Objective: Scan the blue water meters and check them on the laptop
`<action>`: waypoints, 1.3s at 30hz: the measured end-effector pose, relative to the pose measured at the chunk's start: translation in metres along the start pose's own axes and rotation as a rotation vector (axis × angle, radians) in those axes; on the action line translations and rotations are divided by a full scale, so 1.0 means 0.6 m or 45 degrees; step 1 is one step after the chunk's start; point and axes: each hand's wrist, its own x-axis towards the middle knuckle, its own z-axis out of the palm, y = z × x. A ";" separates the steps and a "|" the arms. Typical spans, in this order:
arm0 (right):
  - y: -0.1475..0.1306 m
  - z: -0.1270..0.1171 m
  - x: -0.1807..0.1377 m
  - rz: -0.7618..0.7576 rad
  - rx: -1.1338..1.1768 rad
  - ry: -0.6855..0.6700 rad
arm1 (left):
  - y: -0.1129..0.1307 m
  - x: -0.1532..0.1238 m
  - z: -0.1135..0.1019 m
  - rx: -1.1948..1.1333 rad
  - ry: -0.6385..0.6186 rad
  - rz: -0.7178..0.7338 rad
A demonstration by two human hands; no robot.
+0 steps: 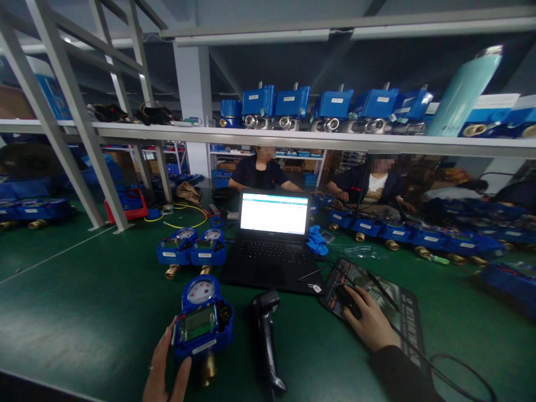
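My left hand (165, 365) is at the near left corner of a blue water meter (203, 321), fingers along its side and thumb at its front edge. The meter lies on the green table with its round dial, a grey display and a brass pipe end facing up or toward me. My right hand (368, 318) is closed over a black computer mouse (349, 301) on a printed mouse pad (408, 318). Between my hands lies a black barcode scanner (266, 340). Behind it stands an open laptop (272, 245) with a bright, mostly white screen.
Two more blue meters (190, 248) sit left of the laptop. A crumpled blue glove (317, 240) and a pen (311, 274) are by its right side. A row of meters (396, 231) runs along the right. Two people sit opposite. A shelf (268, 134) with valves and a bottle (464, 92) crosses above.
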 end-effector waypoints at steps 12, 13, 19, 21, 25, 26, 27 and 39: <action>0.004 0.005 -0.001 -0.095 -0.026 0.009 | -0.017 -0.001 -0.007 -0.018 -0.042 -0.079; 0.005 0.006 -0.001 -0.095 -0.026 0.011 | -0.017 -0.002 -0.007 -0.019 -0.038 -0.078; 0.004 0.008 0.000 -0.087 -0.009 0.012 | -0.014 -0.001 -0.005 -0.052 -0.016 -0.102; 0.003 0.008 0.001 -0.073 -0.004 0.005 | -0.013 -0.001 -0.006 -0.051 -0.024 -0.084; 0.001 0.005 0.001 -0.054 0.012 0.002 | 0.000 -0.003 -0.005 -0.057 -0.014 -0.177; 0.001 0.004 0.000 -0.054 0.015 0.000 | 0.005 -0.003 -0.004 -0.054 -0.002 -0.228; 0.000 0.004 0.000 -0.055 0.016 -0.002 | 0.009 -0.004 -0.003 -0.053 0.006 -0.267; -0.001 0.000 0.000 -0.037 -0.007 0.034 | -0.017 -0.004 -0.005 0.059 -0.037 -0.045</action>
